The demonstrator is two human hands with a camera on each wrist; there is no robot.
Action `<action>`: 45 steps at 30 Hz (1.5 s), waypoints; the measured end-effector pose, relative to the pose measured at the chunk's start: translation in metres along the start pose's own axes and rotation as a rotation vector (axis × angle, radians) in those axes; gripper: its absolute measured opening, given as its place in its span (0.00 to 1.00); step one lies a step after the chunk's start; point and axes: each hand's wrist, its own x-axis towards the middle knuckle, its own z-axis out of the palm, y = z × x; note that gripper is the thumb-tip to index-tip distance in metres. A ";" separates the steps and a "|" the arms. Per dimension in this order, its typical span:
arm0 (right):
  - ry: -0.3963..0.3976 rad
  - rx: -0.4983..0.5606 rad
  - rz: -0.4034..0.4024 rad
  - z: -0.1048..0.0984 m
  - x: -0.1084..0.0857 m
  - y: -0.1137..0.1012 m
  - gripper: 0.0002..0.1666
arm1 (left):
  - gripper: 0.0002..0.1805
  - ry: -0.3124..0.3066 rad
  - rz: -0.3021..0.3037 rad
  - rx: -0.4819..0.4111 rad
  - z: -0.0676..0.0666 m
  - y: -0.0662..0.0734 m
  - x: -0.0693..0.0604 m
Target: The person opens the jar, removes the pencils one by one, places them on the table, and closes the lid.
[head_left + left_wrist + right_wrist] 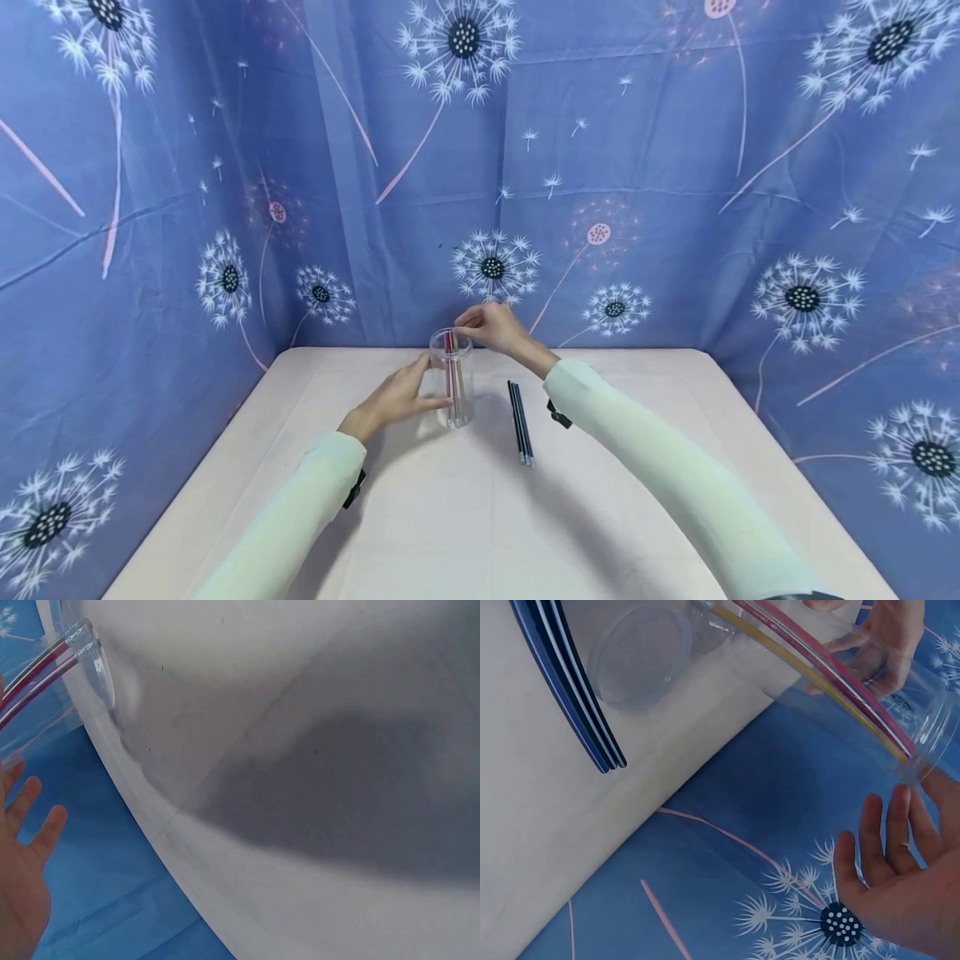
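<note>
At the clear jar, left hand is gripping while right hand is bending over the rim

On the jar's left side, the left hand is holding the clear wall, its thumb and fingers parted around it. Just above the jar's right edge, the right hand is hovering with its fingers loosely bent and a little spread; whether a fingertip is touching the rim, I cannot tell. Inside the jar, pinkish-red pencils and a yellow pencil are standing nearly upright, their tops reaching close to the rim.

To the right of the jar, dark pencils are lying side by side, their light-coloured ends pointing toward the person. Between them and the jar's base, a clear round disc is lying flat. Beneath the jar, a pale bench is carrying everything and catching shadows from both arms.

Nearer the person than the jar, pale green sleeves are covering the arms, with a black band showing at each wrist. Behind the jar, a blue cloth printed with dandelions is hanging in soft creases.
</note>
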 end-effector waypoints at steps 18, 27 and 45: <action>0.044 -0.200 -0.109 0.010 -0.004 -0.006 0.12 | 0.42 -0.004 -0.008 0.030 0.001 -0.002 0.001; 0.068 -0.258 -0.152 0.012 -0.002 -0.007 0.09 | 0.43 0.000 0.004 0.041 0.000 -0.001 0.001; 0.095 -0.203 -0.158 0.014 -0.005 -0.006 0.07 | 0.42 0.007 0.003 0.045 0.002 -0.002 0.000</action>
